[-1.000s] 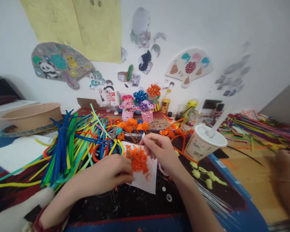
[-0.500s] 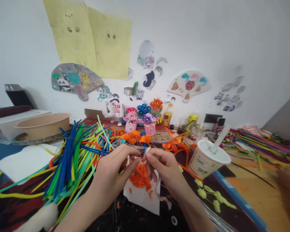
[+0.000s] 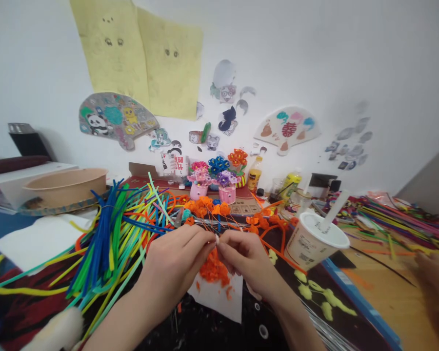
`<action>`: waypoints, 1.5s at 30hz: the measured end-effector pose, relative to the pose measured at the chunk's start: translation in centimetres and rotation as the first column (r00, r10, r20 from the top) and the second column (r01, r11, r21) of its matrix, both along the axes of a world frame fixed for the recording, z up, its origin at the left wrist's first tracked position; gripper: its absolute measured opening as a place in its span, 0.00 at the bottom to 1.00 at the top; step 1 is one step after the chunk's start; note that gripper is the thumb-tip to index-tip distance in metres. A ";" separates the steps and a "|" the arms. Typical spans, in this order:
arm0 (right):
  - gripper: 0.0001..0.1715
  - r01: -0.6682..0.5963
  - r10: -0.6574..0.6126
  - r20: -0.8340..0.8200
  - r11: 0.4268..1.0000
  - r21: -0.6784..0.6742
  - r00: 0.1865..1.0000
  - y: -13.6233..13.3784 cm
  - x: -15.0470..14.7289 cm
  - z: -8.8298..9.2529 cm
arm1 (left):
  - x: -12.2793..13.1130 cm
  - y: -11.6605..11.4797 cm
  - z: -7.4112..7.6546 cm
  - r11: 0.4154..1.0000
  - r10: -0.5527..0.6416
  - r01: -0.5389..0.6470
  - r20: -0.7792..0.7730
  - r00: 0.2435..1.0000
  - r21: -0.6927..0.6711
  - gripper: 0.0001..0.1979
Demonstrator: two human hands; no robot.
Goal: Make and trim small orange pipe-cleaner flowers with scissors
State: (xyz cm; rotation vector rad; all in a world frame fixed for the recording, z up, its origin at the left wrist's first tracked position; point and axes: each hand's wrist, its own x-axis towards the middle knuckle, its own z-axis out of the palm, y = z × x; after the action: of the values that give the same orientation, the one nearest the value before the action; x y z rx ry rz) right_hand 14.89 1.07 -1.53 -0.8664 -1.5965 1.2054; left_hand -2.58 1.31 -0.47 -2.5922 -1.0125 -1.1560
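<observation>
My left hand [image 3: 181, 256] and my right hand [image 3: 247, 253] meet in front of me, fingertips almost touching. Both pinch a small pale strip [image 3: 217, 239] between thumb and fingers; most of it is hidden. Thin wires run from near the fingertips toward orange pipe-cleaner flowers [image 3: 202, 206] just behind; whether the left fingers grip them too, I cannot tell. Below the hands, loose orange fuzz [image 3: 215, 269] lies on a white sheet of paper [image 3: 221, 303].
Bundled pipe cleaners [image 3: 102, 243] spread on the left. A white lidded cup [image 3: 307, 243] with a straw stands at right, near pale yellow fuzzy pieces [image 3: 327, 297]. Small potted flowers [image 3: 227, 187] and a juice bottle [image 3: 254, 174] line the back. Another person's hand [image 3: 433, 282] is at far right.
My hands have drawn closer together and sit slightly lower. The left fingers have closed in at the pale strip. The strip's tail beneath my right hand is now mostly hidden.
</observation>
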 end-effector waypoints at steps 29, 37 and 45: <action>0.16 -0.024 -0.028 0.189 0.964 0.266 0.982 -1.9 -0.5 0.8 | -1.7 -0.2 1.6 0.952 0.291 -0.302 0.139 0.946 0.060 0.11; 0.17 -0.027 0.034 -0.061 0.994 0.109 0.998 -1.4 0.3 0.3 | -1.7 -0.3 1.4 0.943 0.040 -0.043 -0.017 0.999 -0.329 0.11; 0.11 0.116 -0.122 -0.523 0.992 -0.046 0.844 0.2 0.3 0.3 | -2.2 -0.2 0.6 0.749 -0.280 0.000 -0.316 0.907 -0.663 0.18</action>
State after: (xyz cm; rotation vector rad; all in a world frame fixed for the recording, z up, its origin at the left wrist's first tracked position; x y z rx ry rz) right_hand 15.24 1.26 -1.24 -0.5631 -1.0735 1.2320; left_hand -4.78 1.07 0.15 -3.2886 -1.3019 -0.2358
